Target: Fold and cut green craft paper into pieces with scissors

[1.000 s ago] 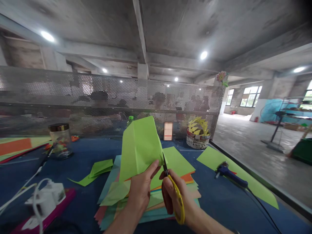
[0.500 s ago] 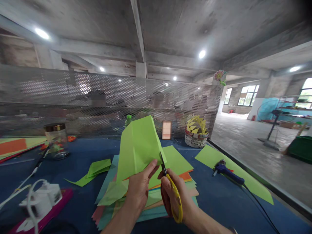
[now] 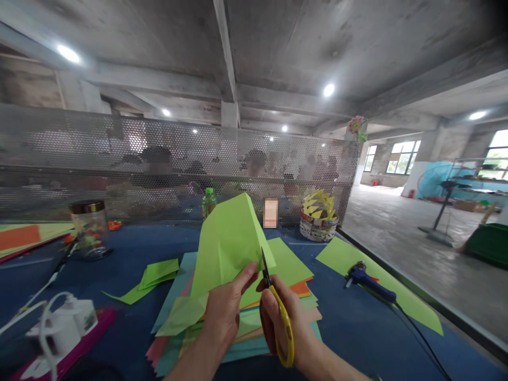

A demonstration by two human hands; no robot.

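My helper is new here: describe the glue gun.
Find the right edge of the blue table. Along it, the glue gun lies partly on a green sheet. Unlike the yellow-handled scissors, it is dark blue and trails a black cord.

Sheet [image 3: 226, 238]: green paper, matt, smooth, creased. Scissors [image 3: 284, 330]: glossy yellow plastic handles, dark metal blades. Jar [image 3: 93, 233]: clear, glossy, lid shiny metallic. Basket [image 3: 318, 227]: rough, woven-looking. Screen [image 3: 178, 153]: perforated, metal-looking. Tabletop [image 3: 349, 328]: blue, mostly matt. Glue gun [image 3: 371, 283]: blue plastic body. Floor [image 3: 381, 211]: smooth, shiny.
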